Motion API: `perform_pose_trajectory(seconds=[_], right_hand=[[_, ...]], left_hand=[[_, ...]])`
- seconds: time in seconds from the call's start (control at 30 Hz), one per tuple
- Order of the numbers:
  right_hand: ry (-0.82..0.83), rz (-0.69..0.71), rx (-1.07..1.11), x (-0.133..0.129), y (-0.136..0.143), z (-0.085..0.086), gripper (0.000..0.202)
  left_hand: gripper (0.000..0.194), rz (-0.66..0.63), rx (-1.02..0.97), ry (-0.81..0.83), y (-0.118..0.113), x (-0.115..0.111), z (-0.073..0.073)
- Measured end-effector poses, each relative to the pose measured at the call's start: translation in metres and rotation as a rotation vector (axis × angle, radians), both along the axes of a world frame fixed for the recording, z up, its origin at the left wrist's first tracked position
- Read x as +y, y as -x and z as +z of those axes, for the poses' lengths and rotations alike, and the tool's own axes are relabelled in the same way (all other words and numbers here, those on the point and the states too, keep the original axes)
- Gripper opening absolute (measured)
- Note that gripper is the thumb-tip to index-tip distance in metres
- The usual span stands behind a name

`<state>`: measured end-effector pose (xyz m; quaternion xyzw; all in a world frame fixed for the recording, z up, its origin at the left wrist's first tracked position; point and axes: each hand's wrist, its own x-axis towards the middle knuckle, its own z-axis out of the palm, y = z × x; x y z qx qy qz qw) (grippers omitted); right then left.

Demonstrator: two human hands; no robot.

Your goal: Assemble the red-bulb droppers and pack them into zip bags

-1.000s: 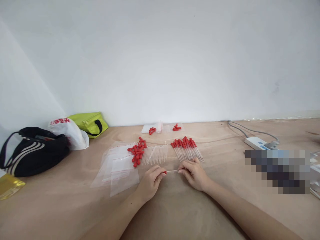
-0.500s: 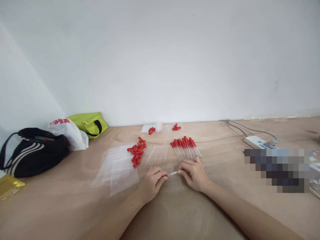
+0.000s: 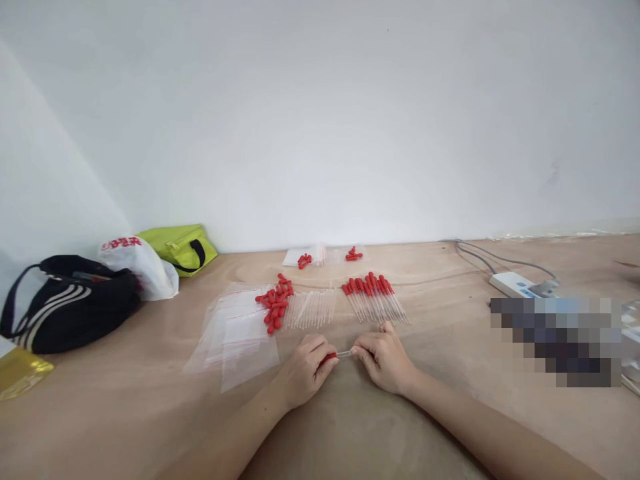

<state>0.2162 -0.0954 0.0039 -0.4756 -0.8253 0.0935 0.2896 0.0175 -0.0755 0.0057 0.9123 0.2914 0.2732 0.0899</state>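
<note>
Thin tube (image 3: 345,354), left hand (image 3: 310,370) pinching red end (image 3: 329,358), right hand (image 3: 384,359) pinching see-through part, bench's back edge (image 3: 420,249) far off, room at right.

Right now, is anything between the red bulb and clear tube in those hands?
Nothing visible: the left hand pinches the red bulb, the right hand the clear tube, and these appear to meet.

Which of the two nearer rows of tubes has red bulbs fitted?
The right row, just beyond the right hand; the left row, beside the loose bulbs, has none fitted.
</note>
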Motion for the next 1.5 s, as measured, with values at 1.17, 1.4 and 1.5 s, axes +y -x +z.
perform_pose_trajectory(seconds=[1.17, 1.4, 1.5], right_hand=[[0.023, -0.738, -0.077, 0.07, 0.009, 0.011, 0.027], [0.083, -0.646, -0.092, 0.072, 0.045, 0.015, 0.027], [0.149, -0.663, -0.115, 0.076, 0.057, 0.017, 0.029]], left_hand=[[0.011, 0.194, -0.005, 0.115, 0.002, 0.006, 0.011], [0.009, 0.233, -0.002, 0.051, 0.002, 0.007, 0.009], [0.009, 0.402, -0.016, -0.107, 0.012, 0.013, 0.01]])
